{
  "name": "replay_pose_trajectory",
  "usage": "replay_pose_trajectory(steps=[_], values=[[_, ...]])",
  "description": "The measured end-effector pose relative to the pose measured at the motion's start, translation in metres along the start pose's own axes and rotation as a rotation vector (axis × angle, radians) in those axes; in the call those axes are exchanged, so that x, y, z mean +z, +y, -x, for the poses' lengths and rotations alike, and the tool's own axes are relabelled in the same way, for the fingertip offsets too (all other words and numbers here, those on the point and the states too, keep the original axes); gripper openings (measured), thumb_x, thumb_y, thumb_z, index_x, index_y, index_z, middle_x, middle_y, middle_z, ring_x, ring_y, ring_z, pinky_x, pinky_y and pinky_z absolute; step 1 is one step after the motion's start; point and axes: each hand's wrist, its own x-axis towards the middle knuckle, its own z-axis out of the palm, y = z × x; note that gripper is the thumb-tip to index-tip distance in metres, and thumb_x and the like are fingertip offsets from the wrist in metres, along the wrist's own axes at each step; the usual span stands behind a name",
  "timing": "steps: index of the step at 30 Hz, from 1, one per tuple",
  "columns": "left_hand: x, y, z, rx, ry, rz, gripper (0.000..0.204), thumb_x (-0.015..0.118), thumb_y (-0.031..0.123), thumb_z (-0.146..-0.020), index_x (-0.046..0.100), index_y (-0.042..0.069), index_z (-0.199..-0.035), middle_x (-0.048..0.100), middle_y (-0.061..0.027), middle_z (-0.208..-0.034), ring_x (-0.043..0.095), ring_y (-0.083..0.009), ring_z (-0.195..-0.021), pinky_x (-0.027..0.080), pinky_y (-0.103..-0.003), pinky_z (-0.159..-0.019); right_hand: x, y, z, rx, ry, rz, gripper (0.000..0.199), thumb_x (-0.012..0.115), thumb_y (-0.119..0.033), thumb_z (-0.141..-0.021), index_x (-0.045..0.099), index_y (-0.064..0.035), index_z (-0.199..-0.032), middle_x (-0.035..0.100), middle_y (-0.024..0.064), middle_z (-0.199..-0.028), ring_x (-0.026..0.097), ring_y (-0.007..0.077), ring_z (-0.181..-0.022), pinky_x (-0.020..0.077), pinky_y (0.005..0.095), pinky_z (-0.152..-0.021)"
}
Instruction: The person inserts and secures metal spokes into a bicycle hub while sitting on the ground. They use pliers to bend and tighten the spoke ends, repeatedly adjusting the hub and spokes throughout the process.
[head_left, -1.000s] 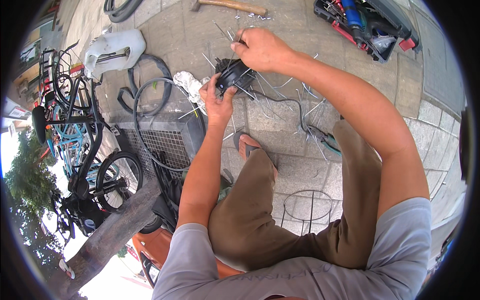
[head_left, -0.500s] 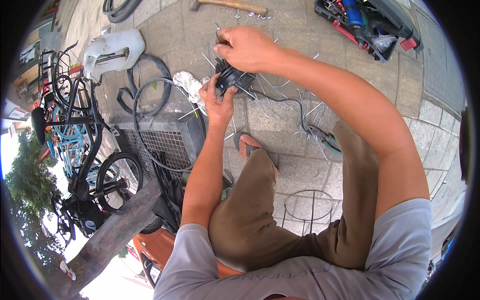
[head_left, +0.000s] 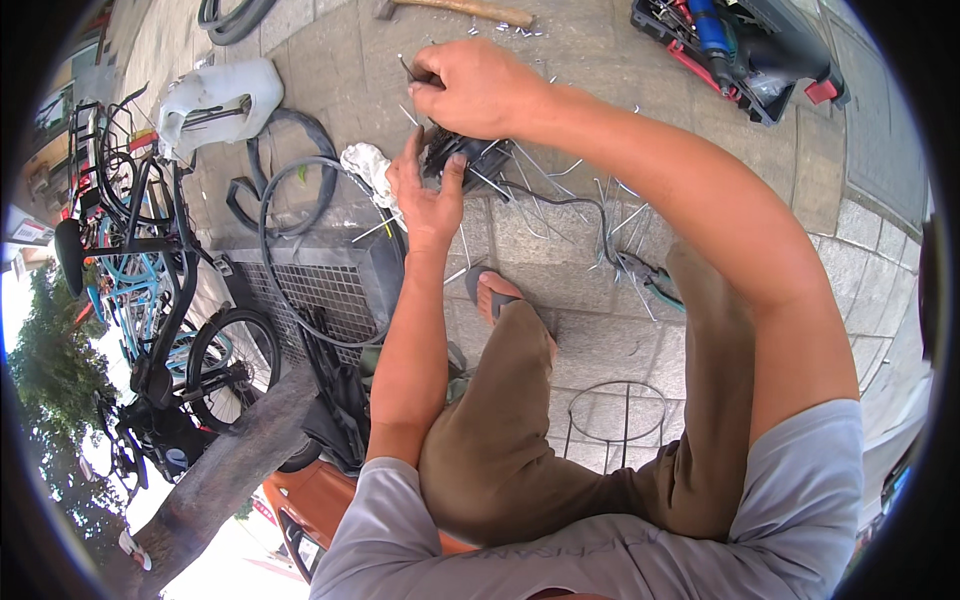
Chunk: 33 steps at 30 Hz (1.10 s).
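A black wheel hub (head_left: 482,160) with a black cable (head_left: 565,199) lies on the paving, thin metal spokes (head_left: 540,215) fanned around and beside it. My left hand (head_left: 430,200) rests on its near left side, thumb and fingers curved around the hub. Just beyond, my right hand (head_left: 482,88) is closed in a pinch on a thin dark rod (head_left: 405,68), whose tip sticks out to the left; its kind cannot be made out. My right hand hides part of the hub's far side. Beside my left hand sits a crumpled white cloth (head_left: 366,168).
Pliers (head_left: 650,282) lie near my right knee. A hammer (head_left: 470,10) is at the far edge, a toolbox (head_left: 745,60) far right. On the left are a wheel rim (head_left: 268,250), a rubber tube (head_left: 322,150), a white jug (head_left: 225,100), a metal grate (head_left: 325,300) and parked bicycles (head_left: 150,250).
My right hand has shifted left and slightly away with the rod. My left hand's fingers have straightened some and moved slightly left on the hub, which looks tilted differently.
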Motion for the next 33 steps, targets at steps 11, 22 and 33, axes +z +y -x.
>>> replay_pose_trajectory(steps=[11, 22, 33], values=[[0.044, -0.020, -0.016, 0.037, 0.184, -0.031, 0.012, 0.070, 0.013, -0.100, 0.072, 0.004, -0.108, 0.074, -0.0125, -0.102, 0.058, -0.0344, -0.096, 0.047, -0.045, -0.089, -0.049, 0.047, 0.012, 0.110, 0.072, -0.152, 0.034, 0.063, -0.029, -0.098, 0.077, -0.0021, -0.113, 0.076, 0.0149, -0.090, 0.070, 0.0296, -0.082, 0.0568, 0.0453, -0.077], [0.053, -0.024, -0.015, 0.166, 0.276, -0.108, 0.008, 0.069, 0.012, -0.098, 0.071, 0.006, -0.104, 0.073, -0.0099, -0.102, 0.056, -0.0337, -0.095, 0.043, -0.044, -0.091, -0.052, 0.182, 0.126, 0.365, -0.344, 0.492, 0.037, 0.062, -0.016, -0.091, 0.075, -0.0091, -0.125, 0.075, 0.0210, -0.117, 0.073, 0.0390, -0.109, 0.0574, 0.0486, -0.094], [0.052, -0.026, -0.011, 0.144, 0.268, -0.045, 0.011, 0.068, 0.011, -0.100, 0.069, 0.004, -0.108, 0.072, -0.0122, -0.103, 0.054, -0.0336, -0.099, 0.044, -0.044, -0.092, -0.028, 0.186, 0.086, -0.547, -0.704, 1.085, 0.026, 0.073, -0.010, -0.082, 0.071, -0.0156, -0.107, 0.059, 0.0028, -0.115, 0.060, 0.0235, -0.117, 0.0501, 0.0379, -0.097]])
